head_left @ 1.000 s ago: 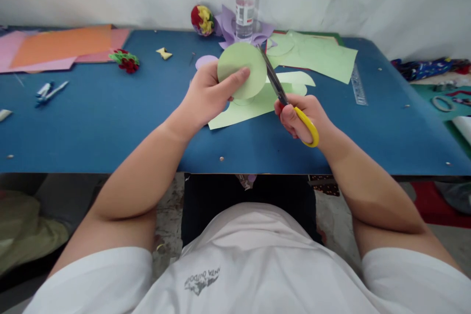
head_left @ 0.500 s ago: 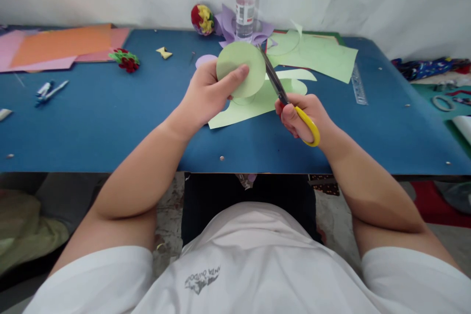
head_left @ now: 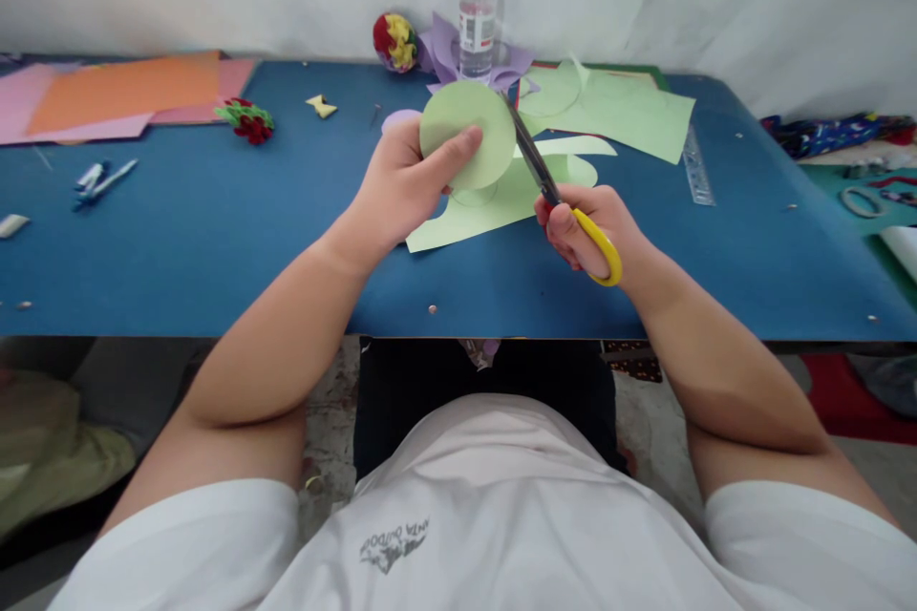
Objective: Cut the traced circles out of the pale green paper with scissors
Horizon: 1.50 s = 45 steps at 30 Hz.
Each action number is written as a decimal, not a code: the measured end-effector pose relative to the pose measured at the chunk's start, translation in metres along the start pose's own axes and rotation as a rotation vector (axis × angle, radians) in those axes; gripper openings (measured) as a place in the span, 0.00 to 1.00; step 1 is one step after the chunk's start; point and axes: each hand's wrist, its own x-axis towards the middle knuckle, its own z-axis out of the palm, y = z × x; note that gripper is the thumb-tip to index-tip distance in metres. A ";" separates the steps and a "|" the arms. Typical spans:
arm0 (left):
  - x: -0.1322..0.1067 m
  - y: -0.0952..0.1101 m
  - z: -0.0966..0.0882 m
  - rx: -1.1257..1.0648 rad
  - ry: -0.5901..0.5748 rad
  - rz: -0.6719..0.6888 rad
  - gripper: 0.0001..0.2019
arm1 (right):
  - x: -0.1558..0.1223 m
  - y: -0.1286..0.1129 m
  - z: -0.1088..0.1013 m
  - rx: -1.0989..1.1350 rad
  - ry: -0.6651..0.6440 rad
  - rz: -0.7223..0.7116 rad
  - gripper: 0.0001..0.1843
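Observation:
A round disc of green paper is pinched in my left hand, thumb on top and the other fingers mostly hidden beneath. My right hand grips a pair of scissors with a yellow handle loop. The blades point up and to the left, along the disc's right edge, and look nearly closed. Below both hands lies a cut green paper sheet with curved edges. Part of a purple paper piece shows behind my left hand.
A water bottle stands by the wall on purple paper scraps, beside a colourful ball. Green sheets and a clear ruler lie right. Orange paper, a red-green flower and pens lie left.
Hands, disc and scissors keep almost the same position; the disc's edge sits very slightly further left. The view has shifted a little, so things on the left appear slightly more to the right.

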 end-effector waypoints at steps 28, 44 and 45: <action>-0.001 0.005 0.000 0.048 0.017 -0.076 0.18 | -0.001 0.002 -0.001 0.013 -0.069 0.086 0.42; -0.002 -0.003 -0.001 0.012 -0.010 -0.044 0.17 | -0.002 0.006 -0.004 0.098 -0.124 0.063 0.38; -0.001 -0.004 -0.002 0.008 -0.021 -0.035 0.17 | -0.002 0.006 -0.004 0.095 -0.125 0.067 0.38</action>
